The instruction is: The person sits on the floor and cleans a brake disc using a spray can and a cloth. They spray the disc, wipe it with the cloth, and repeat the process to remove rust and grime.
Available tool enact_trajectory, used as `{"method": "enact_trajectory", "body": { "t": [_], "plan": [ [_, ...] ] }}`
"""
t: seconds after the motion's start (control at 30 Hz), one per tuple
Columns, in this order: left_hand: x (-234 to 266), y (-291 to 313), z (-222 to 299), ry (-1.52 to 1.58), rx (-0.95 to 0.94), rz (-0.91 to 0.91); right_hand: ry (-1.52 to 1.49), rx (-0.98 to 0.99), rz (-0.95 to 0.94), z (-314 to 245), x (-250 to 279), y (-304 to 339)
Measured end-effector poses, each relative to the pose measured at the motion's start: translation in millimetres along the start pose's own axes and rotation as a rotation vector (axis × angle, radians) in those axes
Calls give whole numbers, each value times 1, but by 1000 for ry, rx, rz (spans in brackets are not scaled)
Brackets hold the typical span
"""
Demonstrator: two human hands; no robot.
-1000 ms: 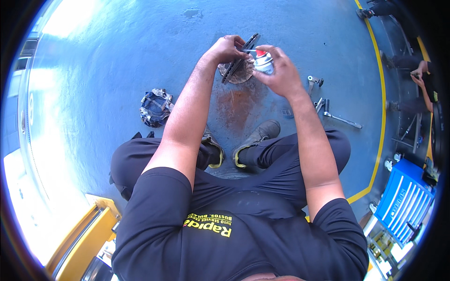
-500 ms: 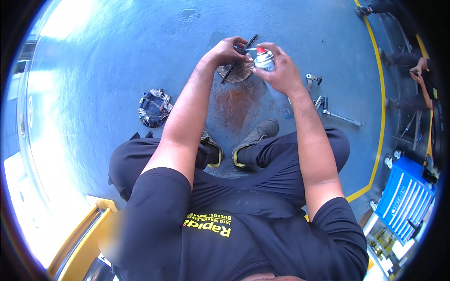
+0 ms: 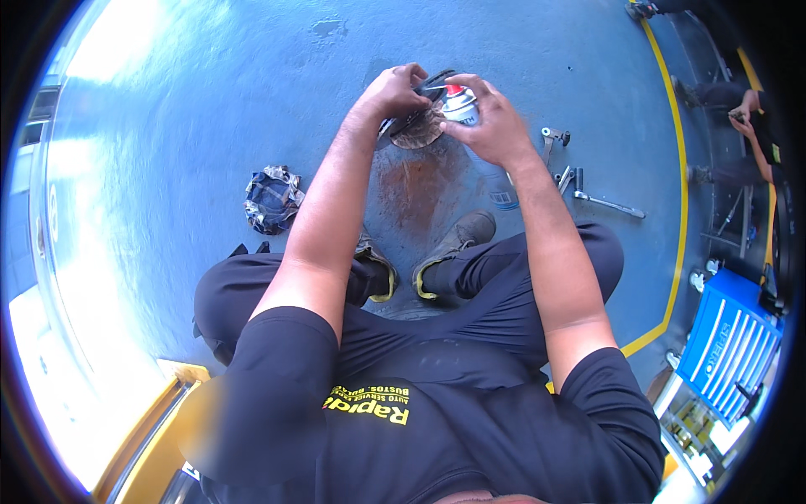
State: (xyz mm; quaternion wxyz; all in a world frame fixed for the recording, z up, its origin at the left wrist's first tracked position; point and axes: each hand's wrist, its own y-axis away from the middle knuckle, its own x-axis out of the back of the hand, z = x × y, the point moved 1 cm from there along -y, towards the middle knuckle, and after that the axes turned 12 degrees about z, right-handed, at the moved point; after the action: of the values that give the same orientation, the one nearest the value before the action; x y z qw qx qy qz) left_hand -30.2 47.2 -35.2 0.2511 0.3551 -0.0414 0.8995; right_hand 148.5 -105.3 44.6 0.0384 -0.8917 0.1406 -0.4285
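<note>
Ahead of my boots, my left hand (image 3: 398,92) grips a dark, tilted brake disc (image 3: 430,92) by its rim. Much of the disc is hidden behind my fingers. Close to its right side, my right hand (image 3: 491,126) is wrapped round a spray can (image 3: 459,111) with a red top. A thin pale straw points from that top toward the disc. The can's lower body shows below my palm. Under the disc, a brownish, rough round piece (image 3: 417,131) is partly covered, and I cannot tell whether it belongs to the disc.
A rust-coloured stain (image 3: 411,189) marks the blue floor. A crumpled dark cloth (image 3: 274,200) lies at left. Ratchet wrenches (image 3: 609,204) and other metal tools lie at right. Beyond the yellow line (image 3: 682,160) are another person's hands (image 3: 742,116) and a blue tool cabinet (image 3: 729,344).
The disc has turned from nearly edge-on to showing more of its face. My left hand has shifted slightly left, and the right hand with the spray can slightly left and down.
</note>
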Motion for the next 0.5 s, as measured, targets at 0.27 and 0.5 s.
{"method": "enact_trajectory", "body": {
  "t": [0.27,0.5],
  "plan": [
    [2,-1,10,-227,57,49,-132,-34,74,11,12,-7],
    [4,-2,15,-362,72,41,-225,-55,-10,2,10,-5]
  ]
}}
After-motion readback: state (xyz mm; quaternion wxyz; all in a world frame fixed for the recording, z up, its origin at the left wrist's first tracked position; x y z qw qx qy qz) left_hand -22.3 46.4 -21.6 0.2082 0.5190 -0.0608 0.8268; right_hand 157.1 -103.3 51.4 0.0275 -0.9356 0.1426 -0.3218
